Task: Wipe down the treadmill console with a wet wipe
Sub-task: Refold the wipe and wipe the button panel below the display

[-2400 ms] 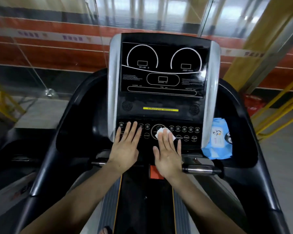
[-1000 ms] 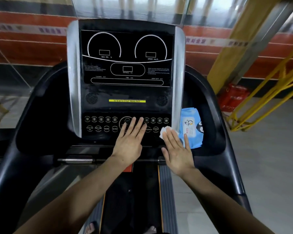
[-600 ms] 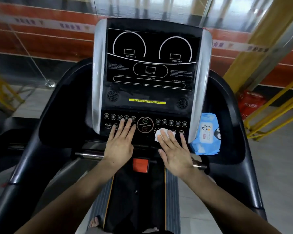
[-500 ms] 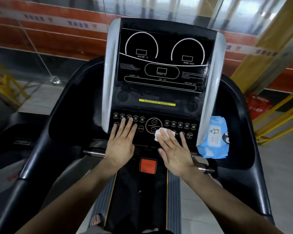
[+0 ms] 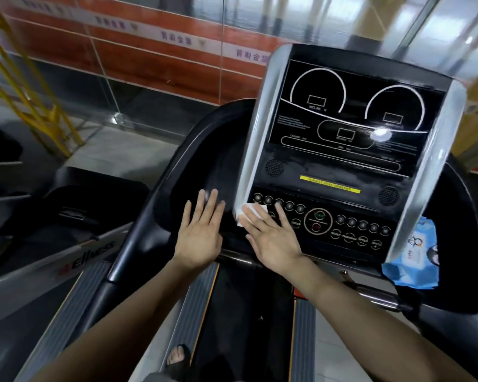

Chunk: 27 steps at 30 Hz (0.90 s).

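From the head view, the right hand (image 5: 273,238) lies flat, fingers (image 5: 253,216) spread, pressing the wipe (image 5: 250,212) onto the left end of the button row, touching the silver trim of the console (image 5: 342,161). The wipe peeks out beyond the fingertips, so it lies up and left of the palm. The left hand (image 5: 200,238) is flat and empty, fingers splayed on the black shroud just left of the console. The unwiped buttons stretch rightward along the row, so I'd expect the right hand to sweep that way. A blue wipe pack (image 5: 411,260) sits at the console's right.
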{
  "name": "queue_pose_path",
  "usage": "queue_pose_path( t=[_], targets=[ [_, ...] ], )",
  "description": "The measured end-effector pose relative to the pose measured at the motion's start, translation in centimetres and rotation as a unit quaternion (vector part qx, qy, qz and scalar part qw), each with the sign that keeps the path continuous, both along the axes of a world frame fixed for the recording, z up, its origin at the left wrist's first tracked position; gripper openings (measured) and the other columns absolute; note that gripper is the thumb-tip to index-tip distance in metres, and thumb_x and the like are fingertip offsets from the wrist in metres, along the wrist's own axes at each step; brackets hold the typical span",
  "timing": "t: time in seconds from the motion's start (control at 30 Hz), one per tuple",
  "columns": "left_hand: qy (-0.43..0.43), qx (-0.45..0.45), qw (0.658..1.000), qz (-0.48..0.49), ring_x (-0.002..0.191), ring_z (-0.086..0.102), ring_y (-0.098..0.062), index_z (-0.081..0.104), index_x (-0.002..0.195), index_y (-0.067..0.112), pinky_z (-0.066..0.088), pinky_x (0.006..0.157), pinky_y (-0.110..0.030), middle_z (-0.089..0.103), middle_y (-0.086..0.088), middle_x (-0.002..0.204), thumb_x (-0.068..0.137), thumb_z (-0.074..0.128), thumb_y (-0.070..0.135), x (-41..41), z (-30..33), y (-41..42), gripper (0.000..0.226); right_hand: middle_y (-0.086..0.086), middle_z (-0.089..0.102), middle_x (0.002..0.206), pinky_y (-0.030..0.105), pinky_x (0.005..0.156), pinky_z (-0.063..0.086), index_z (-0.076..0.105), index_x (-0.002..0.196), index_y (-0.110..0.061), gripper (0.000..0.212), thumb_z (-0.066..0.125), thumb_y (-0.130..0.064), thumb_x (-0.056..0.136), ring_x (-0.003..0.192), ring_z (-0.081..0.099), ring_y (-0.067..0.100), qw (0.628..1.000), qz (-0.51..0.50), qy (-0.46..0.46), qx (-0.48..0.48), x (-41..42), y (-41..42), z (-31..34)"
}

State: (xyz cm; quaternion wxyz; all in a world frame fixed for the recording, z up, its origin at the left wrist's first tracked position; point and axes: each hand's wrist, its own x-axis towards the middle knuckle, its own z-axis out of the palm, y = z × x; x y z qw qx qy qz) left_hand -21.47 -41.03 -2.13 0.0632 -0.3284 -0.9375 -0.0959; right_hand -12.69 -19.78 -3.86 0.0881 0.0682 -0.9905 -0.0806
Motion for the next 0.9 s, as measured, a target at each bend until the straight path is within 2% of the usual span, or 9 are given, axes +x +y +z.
queue_pose_path(
  t=[0.13,0.27,0.4,0.5,0.57,0.63,0.73,0.83,0.9],
  targets=[
    [-0.017,-0.005,1.0,-0.017,0.161,-0.007,-0.031,0.031,0.161,0.012,0.006,0.129,-0.057,0.004,-0.01,0.175,0.084,0.061,0.022,-0.7,0.2,-1.7,0.083,-0.01,0.034,0.169,0.053,0.131,0.005,0.047,0.158,-0.027,0.059,0.066,-0.029,0.101,0.159,0.028,0.014,0.999,0.012,0.034,0.018,-0.8,0.0,-0.4],
    [-0.022,-0.006,0.999,-0.039,0.161,-0.007,-0.031,0.031,0.161,0.013,0.006,0.129,-0.056,0.005,-0.009,0.175,0.085,0.059,0.02,-0.6,0.7,-2.7,0.081,-0.007,0.038,0.168,0.051,0.132,0.0,0.054,0.154,-0.024,0.063,0.072,-0.016,0.094,0.158,0.031,0.015,0.998,0.027,0.026,0.041,-0.3,1.0,0.1],
    [-0.024,-0.015,0.997,-0.067,0.16,-0.011,-0.03,0.026,0.162,0.014,0.004,0.13,-0.055,0.0,-0.008,0.175,0.09,0.057,0.019,-0.1,1.2,-3.2,0.079,-0.003,0.049,0.162,0.052,0.127,0.014,0.062,0.146,-0.021,0.061,0.073,-0.009,0.087,0.153,0.042,0.02,0.997,0.036,0.025,0.066,1.8,2.9,0.9],
    [-0.022,-0.023,0.997,-0.074,0.16,-0.009,-0.03,0.027,0.162,0.016,0.004,0.13,-0.054,0.0,-0.007,0.175,0.091,0.058,0.02,0.7,1.3,-3.2,0.078,-0.004,0.058,0.154,0.048,0.122,0.025,0.071,0.133,-0.021,0.055,0.083,-0.008,0.081,0.145,0.053,0.022,0.997,0.028,0.026,0.068,2.9,4.3,1.1],
    [-0.022,-0.033,0.997,-0.071,0.16,-0.012,-0.029,0.024,0.163,0.017,0.003,0.13,-0.053,-0.003,-0.007,0.175,0.094,0.055,0.022,1.6,1.7,-2.8,0.077,-0.006,0.064,0.148,0.042,0.114,0.034,0.077,0.12,-0.021,0.047,0.087,-0.005,0.077,0.133,0.062,0.024,0.997,0.028,0.054,0.044,2.9,4.5,1.0],
    [-0.025,-0.046,0.997,-0.06,0.159,-0.017,-0.029,0.016,0.164,0.018,0.0,0.13,-0.053,-0.01,-0.005,0.175,0.097,0.051,0.024,2.5,2.1,-2.1,0.076,-0.006,0.07,0.138,0.037,0.105,0.038,0.078,0.105,-0.019,0.041,0.089,0.0,0.07,0.111,0.069,0.024,0.995,0.036,0.089,0.015,2.7,4.3,1.1],
    [-0.026,-0.045,0.998,-0.033,0.159,-0.016,-0.028,0.012,0.165,0.019,0.001,0.13,-0.052,-0.01,-0.004,0.175,0.099,0.048,0.025,4.4,2.7,-1.3,0.075,-0.002,0.076,0.124,0.036,0.098,0.04,0.08,0.095,-0.015,0.038,0.09,0.006,0.065,0.087,0.069,0.025,0.991,0.046,0.119,-0.032,2.6,4.3,0.6],
    [-0.028,-0.021,0.999,0.006,0.161,-0.009,-0.027,0.019,0.165,0.02,0.003,0.13,-0.051,0.0,-0.004,0.175,0.1,0.046,0.023,6.5,2.8,-1.0,0.071,-0.002,0.079,0.11,0.035,0.096,0.039,0.081,0.091,-0.017,0.036,0.092,0.004,0.064,0.08,0.07,0.025,0.987,0.033,0.125,-0.096,3.1,3.7,0.2],
    [-0.039,-0.009,0.999,0.033,0.161,-0.007,-0.027,0.022,0.164,0.02,0.003,0.13,-0.05,0.004,-0.004,0.175,0.099,0.048,0.022,7.8,2.6,-1.5,0.07,-0.002,0.079,0.108,0.034,0.092,0.04,0.081,0.09,-0.019,0.029,0.092,0.0,0.07,0.081,0.07,0.024,0.98,0.022,0.134,-0.147,3.7,2.6,0.2]
  ],
)
